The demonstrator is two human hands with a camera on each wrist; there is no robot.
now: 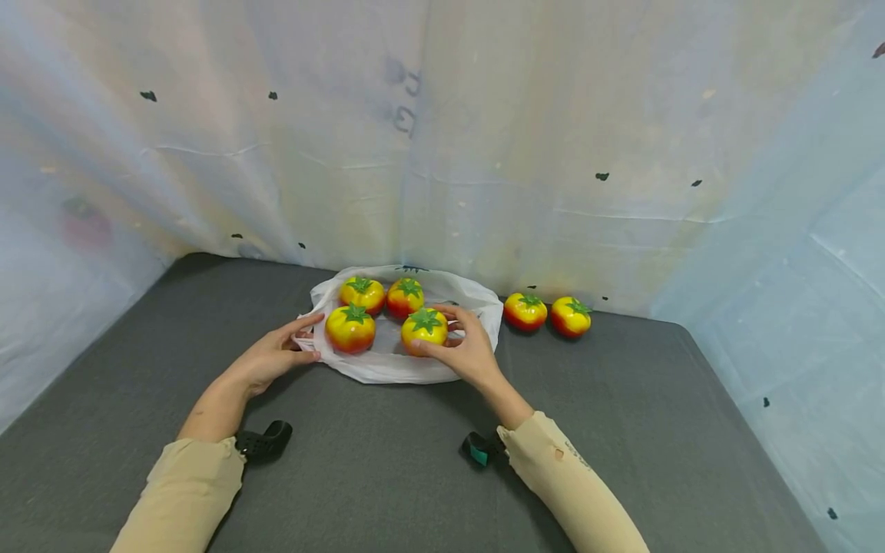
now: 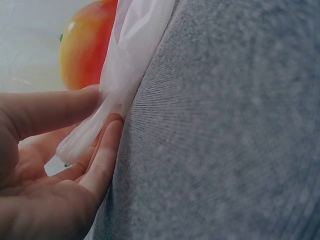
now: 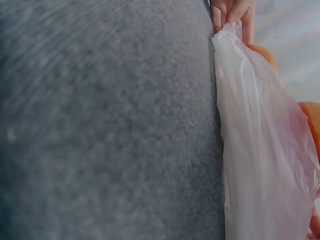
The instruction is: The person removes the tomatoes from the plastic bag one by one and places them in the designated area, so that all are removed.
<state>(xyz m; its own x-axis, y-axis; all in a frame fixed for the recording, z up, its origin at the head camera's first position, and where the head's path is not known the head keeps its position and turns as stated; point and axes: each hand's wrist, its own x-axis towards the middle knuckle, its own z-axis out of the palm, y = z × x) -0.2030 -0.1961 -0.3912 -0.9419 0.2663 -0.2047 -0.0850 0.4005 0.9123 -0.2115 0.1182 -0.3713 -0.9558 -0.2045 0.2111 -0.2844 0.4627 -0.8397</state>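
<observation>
A white plastic bag (image 1: 387,372) lies spread wide on the grey table, with several glossy yellow-red tomatoes inside, each with a green leafy top. My left hand (image 1: 266,359) pinches the bag's left edge; in the left wrist view a gathered strip of the bag (image 2: 90,132) passes between the thumb and fingers. Thumb and fingers of my right hand (image 1: 470,353) hold the front right tomato (image 1: 423,329) from its right side, over the bag's floor. Beside it on the left is another tomato (image 1: 350,330), and two more (image 1: 362,295) (image 1: 405,298) sit behind.
Two more tomatoes (image 1: 525,312) (image 1: 571,317) rest on the table (image 1: 387,468), just right of the bag and near the back edge. A pale plastic curtain (image 1: 484,153) hangs behind the table and along both sides. Dark wrist straps (image 1: 266,444) show at both sleeves.
</observation>
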